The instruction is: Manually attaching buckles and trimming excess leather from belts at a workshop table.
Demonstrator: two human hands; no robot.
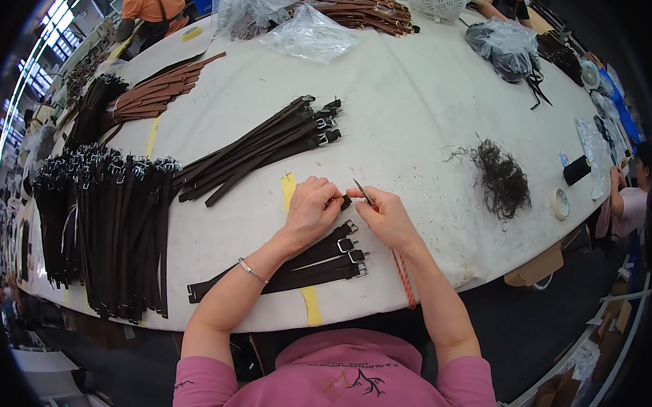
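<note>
My left hand (313,209) is closed, its fingertips pinching the end of a dark belt strap (346,202); most of that strap is hidden under the hand. Close on its right, my right hand (385,219) grips what look like thread snips (364,193), their thin metal point angled up and away. A red braided cord (403,276) hangs below that hand to the table's near edge. Under my left forearm lie several dark belts (316,265), their silver buckles pointing right. Beyond my left hand, a loose stack of dark belts (263,144) lies slantwise with buckles at the far right end.
A thick bundle of buckled dark belts (114,230) covers the table's left side, with brown straps (160,91) behind. Tangled dark thread (502,178) lies to the right, near a tape roll (559,204) and black thread spool (577,171). Co-workers (156,7) work around the table.
</note>
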